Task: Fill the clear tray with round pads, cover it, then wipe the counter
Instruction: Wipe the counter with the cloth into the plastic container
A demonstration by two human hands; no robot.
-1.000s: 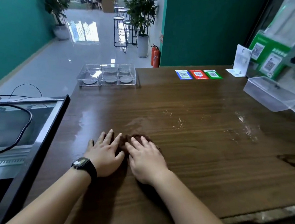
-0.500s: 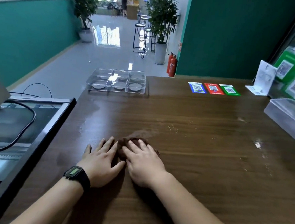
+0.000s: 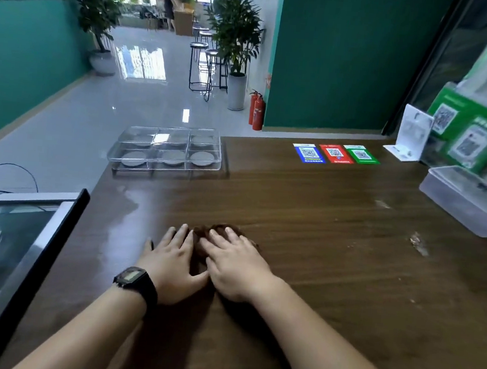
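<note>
Head view: two hands lie flat, side by side, on one dark brown cloth (image 3: 218, 233) on the brown wooden counter (image 3: 317, 263). The left hand (image 3: 172, 263), with a black wristwatch (image 3: 133, 277), and the right hand (image 3: 235, 268) both press the cloth with straight fingers, grasping nothing. Well beyond the fingertips, to their left, sits one covered clear plastic tray (image 3: 166, 152) holding six round grey pads (image 3: 202, 158). Far right of the hands rests one clear plastic box (image 3: 462, 198); three coloured QR cards (image 3: 335, 153) lie beyond.

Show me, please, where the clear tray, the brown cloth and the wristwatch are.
clear tray (image 3: 208, 168): head view, near right rim.
brown cloth (image 3: 202, 231): head view, bunched part between the fingers.
wristwatch (image 3: 131, 275): head view, its face.
</note>
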